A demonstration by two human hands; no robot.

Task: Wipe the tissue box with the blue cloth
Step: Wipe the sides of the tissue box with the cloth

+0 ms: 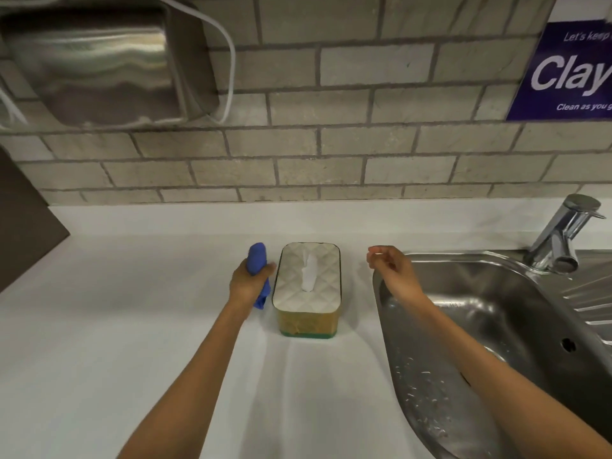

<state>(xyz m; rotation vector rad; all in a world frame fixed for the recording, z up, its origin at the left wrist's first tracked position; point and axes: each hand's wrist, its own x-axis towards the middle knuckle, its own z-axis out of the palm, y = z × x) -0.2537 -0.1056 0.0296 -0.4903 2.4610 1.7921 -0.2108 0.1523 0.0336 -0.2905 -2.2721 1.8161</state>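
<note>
The tissue box [306, 289] stands on the white counter, with a quilted white lid, a tissue poking out of its slot, and yellow-green sides. My left hand [246, 281] is just left of the box, closed around the bunched blue cloth [257, 260], whose ends stick out above and below my fist. The cloth is close to the box's left side; I cannot tell whether it touches. My right hand [389, 268] hovers to the right of the box, over the sink's edge, fingers loosely curled and holding nothing.
A steel sink [496, 326] with a chrome tap [563, 236] fills the right side. The tiled wall behind carries a metal dispenser [99, 67] with a white cable and a purple sign [569, 71]. White counter [132, 326] extends left.
</note>
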